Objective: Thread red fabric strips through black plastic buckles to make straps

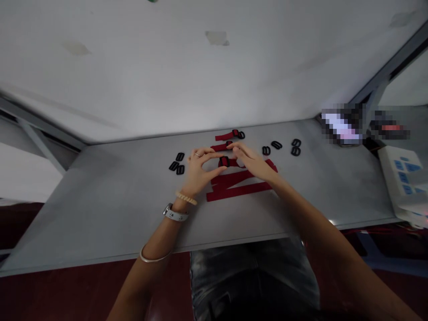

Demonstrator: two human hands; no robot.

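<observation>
Thumb and forefinger of my left hand [199, 168] are closed on a black slide buckle [224, 161], which has red webbing threaded through it. My right hand [251, 164] is closed over the right part of this same red strap [233, 163]; its fingertips partly hide the strap's end. Just beyond my fingers lie two more short red straps: one with a buckle and a black ring [224, 137], the other strap [218, 148] partly behind my right fingertips. Flat red webbing pieces [234, 193] lie below my hands, partly covered by my right hand.
Left of my hands are three loose black slide buckles [180, 170]. On the right lie several black rings [276, 145]. A blurred-out phone-like device [341, 127] rests at the back right, near a white machine with blue markings [401, 178]. A pale wall [167, 80] backs the grey table [117, 200].
</observation>
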